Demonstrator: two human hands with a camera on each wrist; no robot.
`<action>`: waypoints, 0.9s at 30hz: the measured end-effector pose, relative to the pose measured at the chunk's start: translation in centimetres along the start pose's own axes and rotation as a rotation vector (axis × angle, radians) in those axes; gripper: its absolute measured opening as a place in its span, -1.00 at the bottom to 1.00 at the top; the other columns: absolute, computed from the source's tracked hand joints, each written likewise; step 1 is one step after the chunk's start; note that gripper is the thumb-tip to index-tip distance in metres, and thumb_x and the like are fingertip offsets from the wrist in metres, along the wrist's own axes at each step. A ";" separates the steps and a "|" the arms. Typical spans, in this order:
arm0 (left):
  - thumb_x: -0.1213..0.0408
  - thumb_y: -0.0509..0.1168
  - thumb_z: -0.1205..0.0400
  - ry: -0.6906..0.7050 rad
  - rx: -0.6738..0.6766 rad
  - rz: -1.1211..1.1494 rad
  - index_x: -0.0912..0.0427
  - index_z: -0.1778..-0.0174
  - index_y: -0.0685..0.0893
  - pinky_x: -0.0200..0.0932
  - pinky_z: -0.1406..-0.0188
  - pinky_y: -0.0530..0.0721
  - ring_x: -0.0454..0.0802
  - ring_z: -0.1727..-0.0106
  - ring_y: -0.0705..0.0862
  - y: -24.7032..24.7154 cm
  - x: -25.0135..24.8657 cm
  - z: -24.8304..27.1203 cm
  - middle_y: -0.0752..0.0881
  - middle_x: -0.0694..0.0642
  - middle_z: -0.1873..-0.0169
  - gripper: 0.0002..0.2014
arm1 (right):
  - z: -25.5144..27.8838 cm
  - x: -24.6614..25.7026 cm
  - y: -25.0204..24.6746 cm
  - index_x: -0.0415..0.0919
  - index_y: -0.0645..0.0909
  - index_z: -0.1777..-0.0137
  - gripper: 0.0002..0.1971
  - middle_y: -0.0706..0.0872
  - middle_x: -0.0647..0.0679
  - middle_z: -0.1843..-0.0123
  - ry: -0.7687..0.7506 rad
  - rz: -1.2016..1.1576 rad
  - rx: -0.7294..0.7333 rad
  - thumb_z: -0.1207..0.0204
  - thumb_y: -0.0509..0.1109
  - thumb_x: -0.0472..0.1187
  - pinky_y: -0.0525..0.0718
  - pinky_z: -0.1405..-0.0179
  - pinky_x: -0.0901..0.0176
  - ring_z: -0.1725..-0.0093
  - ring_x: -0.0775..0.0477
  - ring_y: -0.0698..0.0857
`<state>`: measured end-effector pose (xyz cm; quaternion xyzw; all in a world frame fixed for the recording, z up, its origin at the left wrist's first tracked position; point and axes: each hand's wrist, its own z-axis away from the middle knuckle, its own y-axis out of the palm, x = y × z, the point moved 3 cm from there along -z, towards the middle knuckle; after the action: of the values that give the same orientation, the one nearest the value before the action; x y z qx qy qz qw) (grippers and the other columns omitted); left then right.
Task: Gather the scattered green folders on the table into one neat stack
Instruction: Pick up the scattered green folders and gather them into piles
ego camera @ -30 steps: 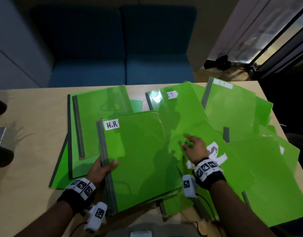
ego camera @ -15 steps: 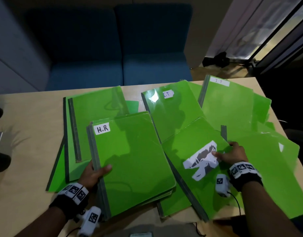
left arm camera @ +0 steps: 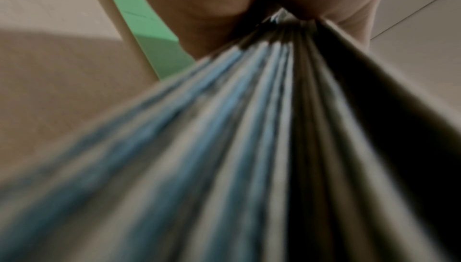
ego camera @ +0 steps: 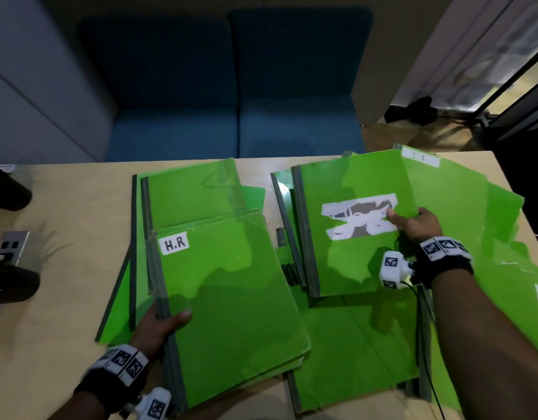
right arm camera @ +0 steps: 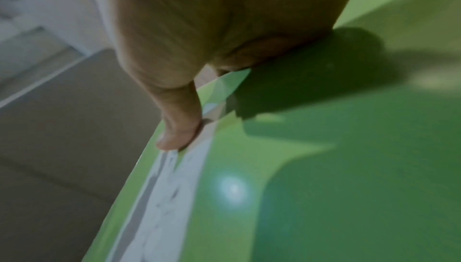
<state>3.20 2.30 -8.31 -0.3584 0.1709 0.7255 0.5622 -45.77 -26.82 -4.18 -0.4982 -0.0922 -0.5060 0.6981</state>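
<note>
While the left hand (ego camera: pixel 158 327) clamps the spine edge of the gathered pile topped by the H.R folder (ego camera: pixel 231 298), thumb on top and fingers underneath, the right hand (ego camera: pixel 413 224) pinches the right edge of the torn-label folder (ego camera: pixel 352 231), thumb on the cover beside the white patch. In the right wrist view that cover bows under the thumb, so it is flexible. The left wrist view shows several spines bunched in the left grip.

Position: the pile lies near-left on the bench (ego camera: pixel 64 237), over more green folders (ego camera: pixel 185 192); the torn-label folder is raised at far-right over the loose spread, with the I.T folder (ego camera: pixel 443 183) behind it.

Step in hand, as judged: carry the torn-label folder across onto the pile. To do it well, keep it level, bring its grey spine over the pile's spine, lower it flat, then square the edges with the left thumb lifted clear. The glossy covers could slide.

Change versus 0.5 s earlier: the torn-label folder lay tilted on the spread with the right hand at its edge; now it is squared up and further from the person. The left grip on the pile is unchanged.
</note>
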 end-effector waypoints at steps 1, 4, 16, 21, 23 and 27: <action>-0.18 0.65 -0.03 -0.008 0.000 0.010 0.07 -0.54 0.34 0.29 -0.44 0.39 0.19 -0.42 0.52 0.0 0.1 -0.1 0.53 0.16 -0.45 0.15 | -0.1 1.0 1.0 -0.40 0.55 -0.37 -0.32 0.75 -0.28 -0.15 -0.024 0.039 -0.011 -0.40 0.62 0.03 0.61 0.06 0.06 0.05 -0.22 0.69; -0.18 0.67 0.02 -0.018 -0.011 0.003 0.07 -0.57 0.29 0.30 -0.46 0.38 0.20 -0.44 0.50 0.0 0.3 -0.2 0.50 0.17 -0.49 0.23 | -0.8 2.4 3.8 -0.35 0.53 -0.41 -0.20 0.67 -0.31 -0.35 -0.063 0.238 -0.040 -0.34 0.58 0.22 0.62 -0.26 -0.13 -0.27 -0.34 0.65; 0.25 0.53 -0.40 -0.026 -0.042 0.025 0.19 -0.53 0.32 0.14 -0.38 0.37 0.04 -0.20 0.48 1.0 -0.6 0.2 0.51 0.27 -0.44 -0.20 | -0.1 1.0 5.5 -0.41 0.41 -0.41 -0.13 0.63 -0.37 -0.35 0.055 0.332 0.003 -0.26 0.70 0.07 0.67 -0.26 -0.22 -0.29 -0.40 0.65; 0.25 0.54 -0.37 -0.035 -0.047 0.008 0.23 -0.50 0.35 0.18 -0.39 0.38 0.12 -0.23 0.50 1.0 -0.4 0.1 0.54 0.23 -0.36 -0.22 | 3.2 1.6 3.1 -0.31 0.61 -0.08 -0.62 0.78 -0.28 0.03 -0.039 0.007 0.028 -0.43 0.61 -0.08 0.72 0.31 0.01 0.23 -0.23 0.74; 0.28 0.53 -0.39 -0.047 -0.060 0.020 0.28 -0.48 0.35 0.17 -0.39 0.39 0.18 -0.28 0.52 1.1 -0.2 0.0 0.56 0.19 -0.25 -0.24 | 5.0 2.2 1.5 -0.31 0.58 -0.09 -0.65 0.73 -0.26 0.14 -0.080 -0.127 0.031 -0.49 0.56 -0.08 0.66 0.54 0.10 0.40 -0.18 0.67; 0.24 0.56 -0.35 -0.068 -0.064 0.030 0.24 -0.34 0.45 0.12 -0.28 0.46 0.22 -0.21 0.56 1.2 0.0 0.0 0.63 0.12 -0.01 -0.33 | 7.6 3.0 -2.1 -0.15 0.65 -0.05 -0.70 0.74 -0.26 0.12 -0.193 -0.271 -0.062 -0.47 0.56 0.01 0.69 0.49 0.03 0.36 -0.21 0.67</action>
<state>2.12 1.95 -8.50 -0.3488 0.1337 0.7507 0.5450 -43.17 -22.62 2.72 -0.5486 -0.2094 -0.5479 0.5957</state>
